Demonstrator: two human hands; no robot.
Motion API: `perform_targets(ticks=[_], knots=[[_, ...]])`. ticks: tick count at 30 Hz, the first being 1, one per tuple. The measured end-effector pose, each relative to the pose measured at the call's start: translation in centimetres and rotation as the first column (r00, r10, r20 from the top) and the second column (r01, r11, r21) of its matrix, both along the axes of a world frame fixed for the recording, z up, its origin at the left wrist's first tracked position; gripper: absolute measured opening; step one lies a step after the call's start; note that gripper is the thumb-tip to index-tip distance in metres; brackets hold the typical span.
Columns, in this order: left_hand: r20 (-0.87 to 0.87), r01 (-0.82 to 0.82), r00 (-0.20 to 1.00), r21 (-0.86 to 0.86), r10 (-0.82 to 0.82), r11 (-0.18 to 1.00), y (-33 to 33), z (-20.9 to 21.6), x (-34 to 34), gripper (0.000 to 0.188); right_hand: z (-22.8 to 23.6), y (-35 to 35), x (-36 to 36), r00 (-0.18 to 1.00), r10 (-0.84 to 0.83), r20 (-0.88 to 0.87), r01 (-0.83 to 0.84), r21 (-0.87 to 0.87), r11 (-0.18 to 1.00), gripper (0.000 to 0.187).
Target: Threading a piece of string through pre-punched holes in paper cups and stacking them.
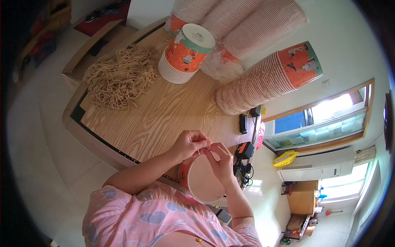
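A paper bucket (204, 181) with a white inside and an orange printed outside lies tilted against my lap, its mouth toward me. At its far rim my left hand (190, 145) pinches a thin cord, thumb against forefinger. My right hand (222, 161) meets it there, fingertips closed on the same cord and resting at the rim; the fingers mostly hide the cord. On the bucket's near rim a short brown strand shows. Farther off on the table lies a heap of tan cords (121, 78). Beside it, a short stack of orange-and-green paper buckets (185, 55) stands upside down.
A long stack of buckets (263, 82) with cords along it lies at the back right of the wood-grain table (164, 111). Behind are plastic-wrapped stacks (263, 29). Black adapters and cables (245, 173) sit at the right edge. An open carton (88, 51) stands beyond the left edge.
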State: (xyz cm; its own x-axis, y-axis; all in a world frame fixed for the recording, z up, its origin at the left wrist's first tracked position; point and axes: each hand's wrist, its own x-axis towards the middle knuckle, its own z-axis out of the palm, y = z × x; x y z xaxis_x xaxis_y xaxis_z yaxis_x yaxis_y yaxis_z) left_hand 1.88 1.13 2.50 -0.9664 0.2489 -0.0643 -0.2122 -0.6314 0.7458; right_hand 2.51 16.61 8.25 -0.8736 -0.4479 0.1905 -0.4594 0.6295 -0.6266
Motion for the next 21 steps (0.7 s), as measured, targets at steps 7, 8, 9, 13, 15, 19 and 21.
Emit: perform_targets(ticks=[7, 8, 9, 13, 15, 19, 21], knots=[[0.034, -0.013, 0.999, 0.059, 0.011, 0.998, -0.6, -1.3, -0.5, 0.005, -0.6, 0.2, 0.2, 0.991, -0.091, 0.100, 0.106, -0.155, 0.982, 0.012], [0.042, -0.037, 0.999, 0.083, 0.033, 0.996, -0.6, -1.4, -0.6, 0.005, -0.6, 0.2, 0.2, 0.989, -0.094, 0.112, 0.110, -0.155, 0.982, 0.012], [0.042, -0.038, 0.999, 0.083, 0.035, 0.996, -0.6, -1.4, -0.6, 0.005, -0.6, 0.3, 0.2, 0.988, -0.096, 0.123, 0.114, -0.155, 0.981, 0.012], [0.061, -0.023, 0.998, 0.054, 0.019, 0.998, -0.8, -0.3, -0.2, 0.007, -0.5, 0.6, -0.1, 1.000, -0.019, 0.001, 0.019, -0.077, 0.997, 0.012], [0.074, -0.014, 0.997, 0.008, 0.014, 1.000, -0.9, 0.0, 0.0, 0.008, 0.0, 0.3, 0.0, 0.988, 0.039, -0.152, -0.032, 0.052, 0.998, 0.013], [0.019, 0.016, 1.000, 0.009, -0.016, 1.000, -0.8, 0.3, 0.3, 0.011, -0.2, 0.1, 0.0, 0.986, 0.023, -0.167, -0.013, 0.058, 0.998, 0.013], [0.027, 0.024, 0.999, 0.038, -0.025, 0.999, -0.8, 0.5, 0.4, 0.011, 0.1, -0.2, 0.1, 0.994, -0.008, -0.111, 0.013, 0.048, 0.999, 0.013]])
